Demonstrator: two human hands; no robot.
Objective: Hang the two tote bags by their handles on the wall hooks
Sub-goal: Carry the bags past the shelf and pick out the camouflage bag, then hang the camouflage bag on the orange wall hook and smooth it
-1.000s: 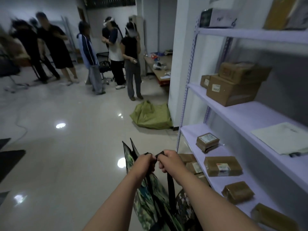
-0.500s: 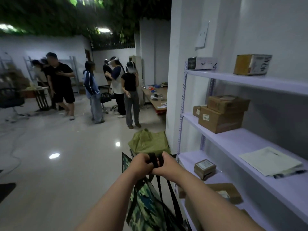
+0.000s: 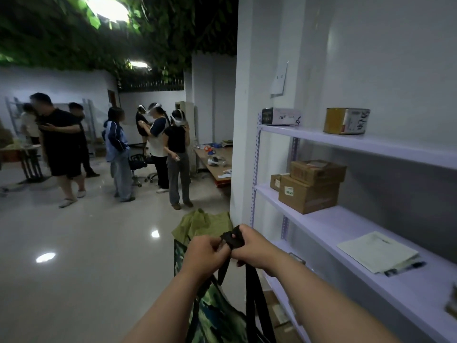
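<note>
A camouflage-patterned tote bag [image 3: 215, 310] hangs below my hands at the bottom centre. Its black handles [image 3: 233, 240] are bunched together between my two fists, and black straps run down from there to the bag. My left hand [image 3: 205, 253] and my right hand [image 3: 254, 246] are both closed on the handles, touching each other. I cannot make out a second tote separately, and no wall hooks are in view.
A white shelving unit [image 3: 346, 142] with cardboard boxes [image 3: 309, 194] and papers [image 3: 378, 251] fills the right side. A white pillar [image 3: 247, 120] stands ahead. A green sack [image 3: 197, 224] lies on the glossy floor by the pillar. Several people [image 3: 173, 157] stand further back.
My view has tilted upward, showing the ceiling foliage and upper shelf. Both hands have stayed clasped on the handles and lifted the bag a little higher.
</note>
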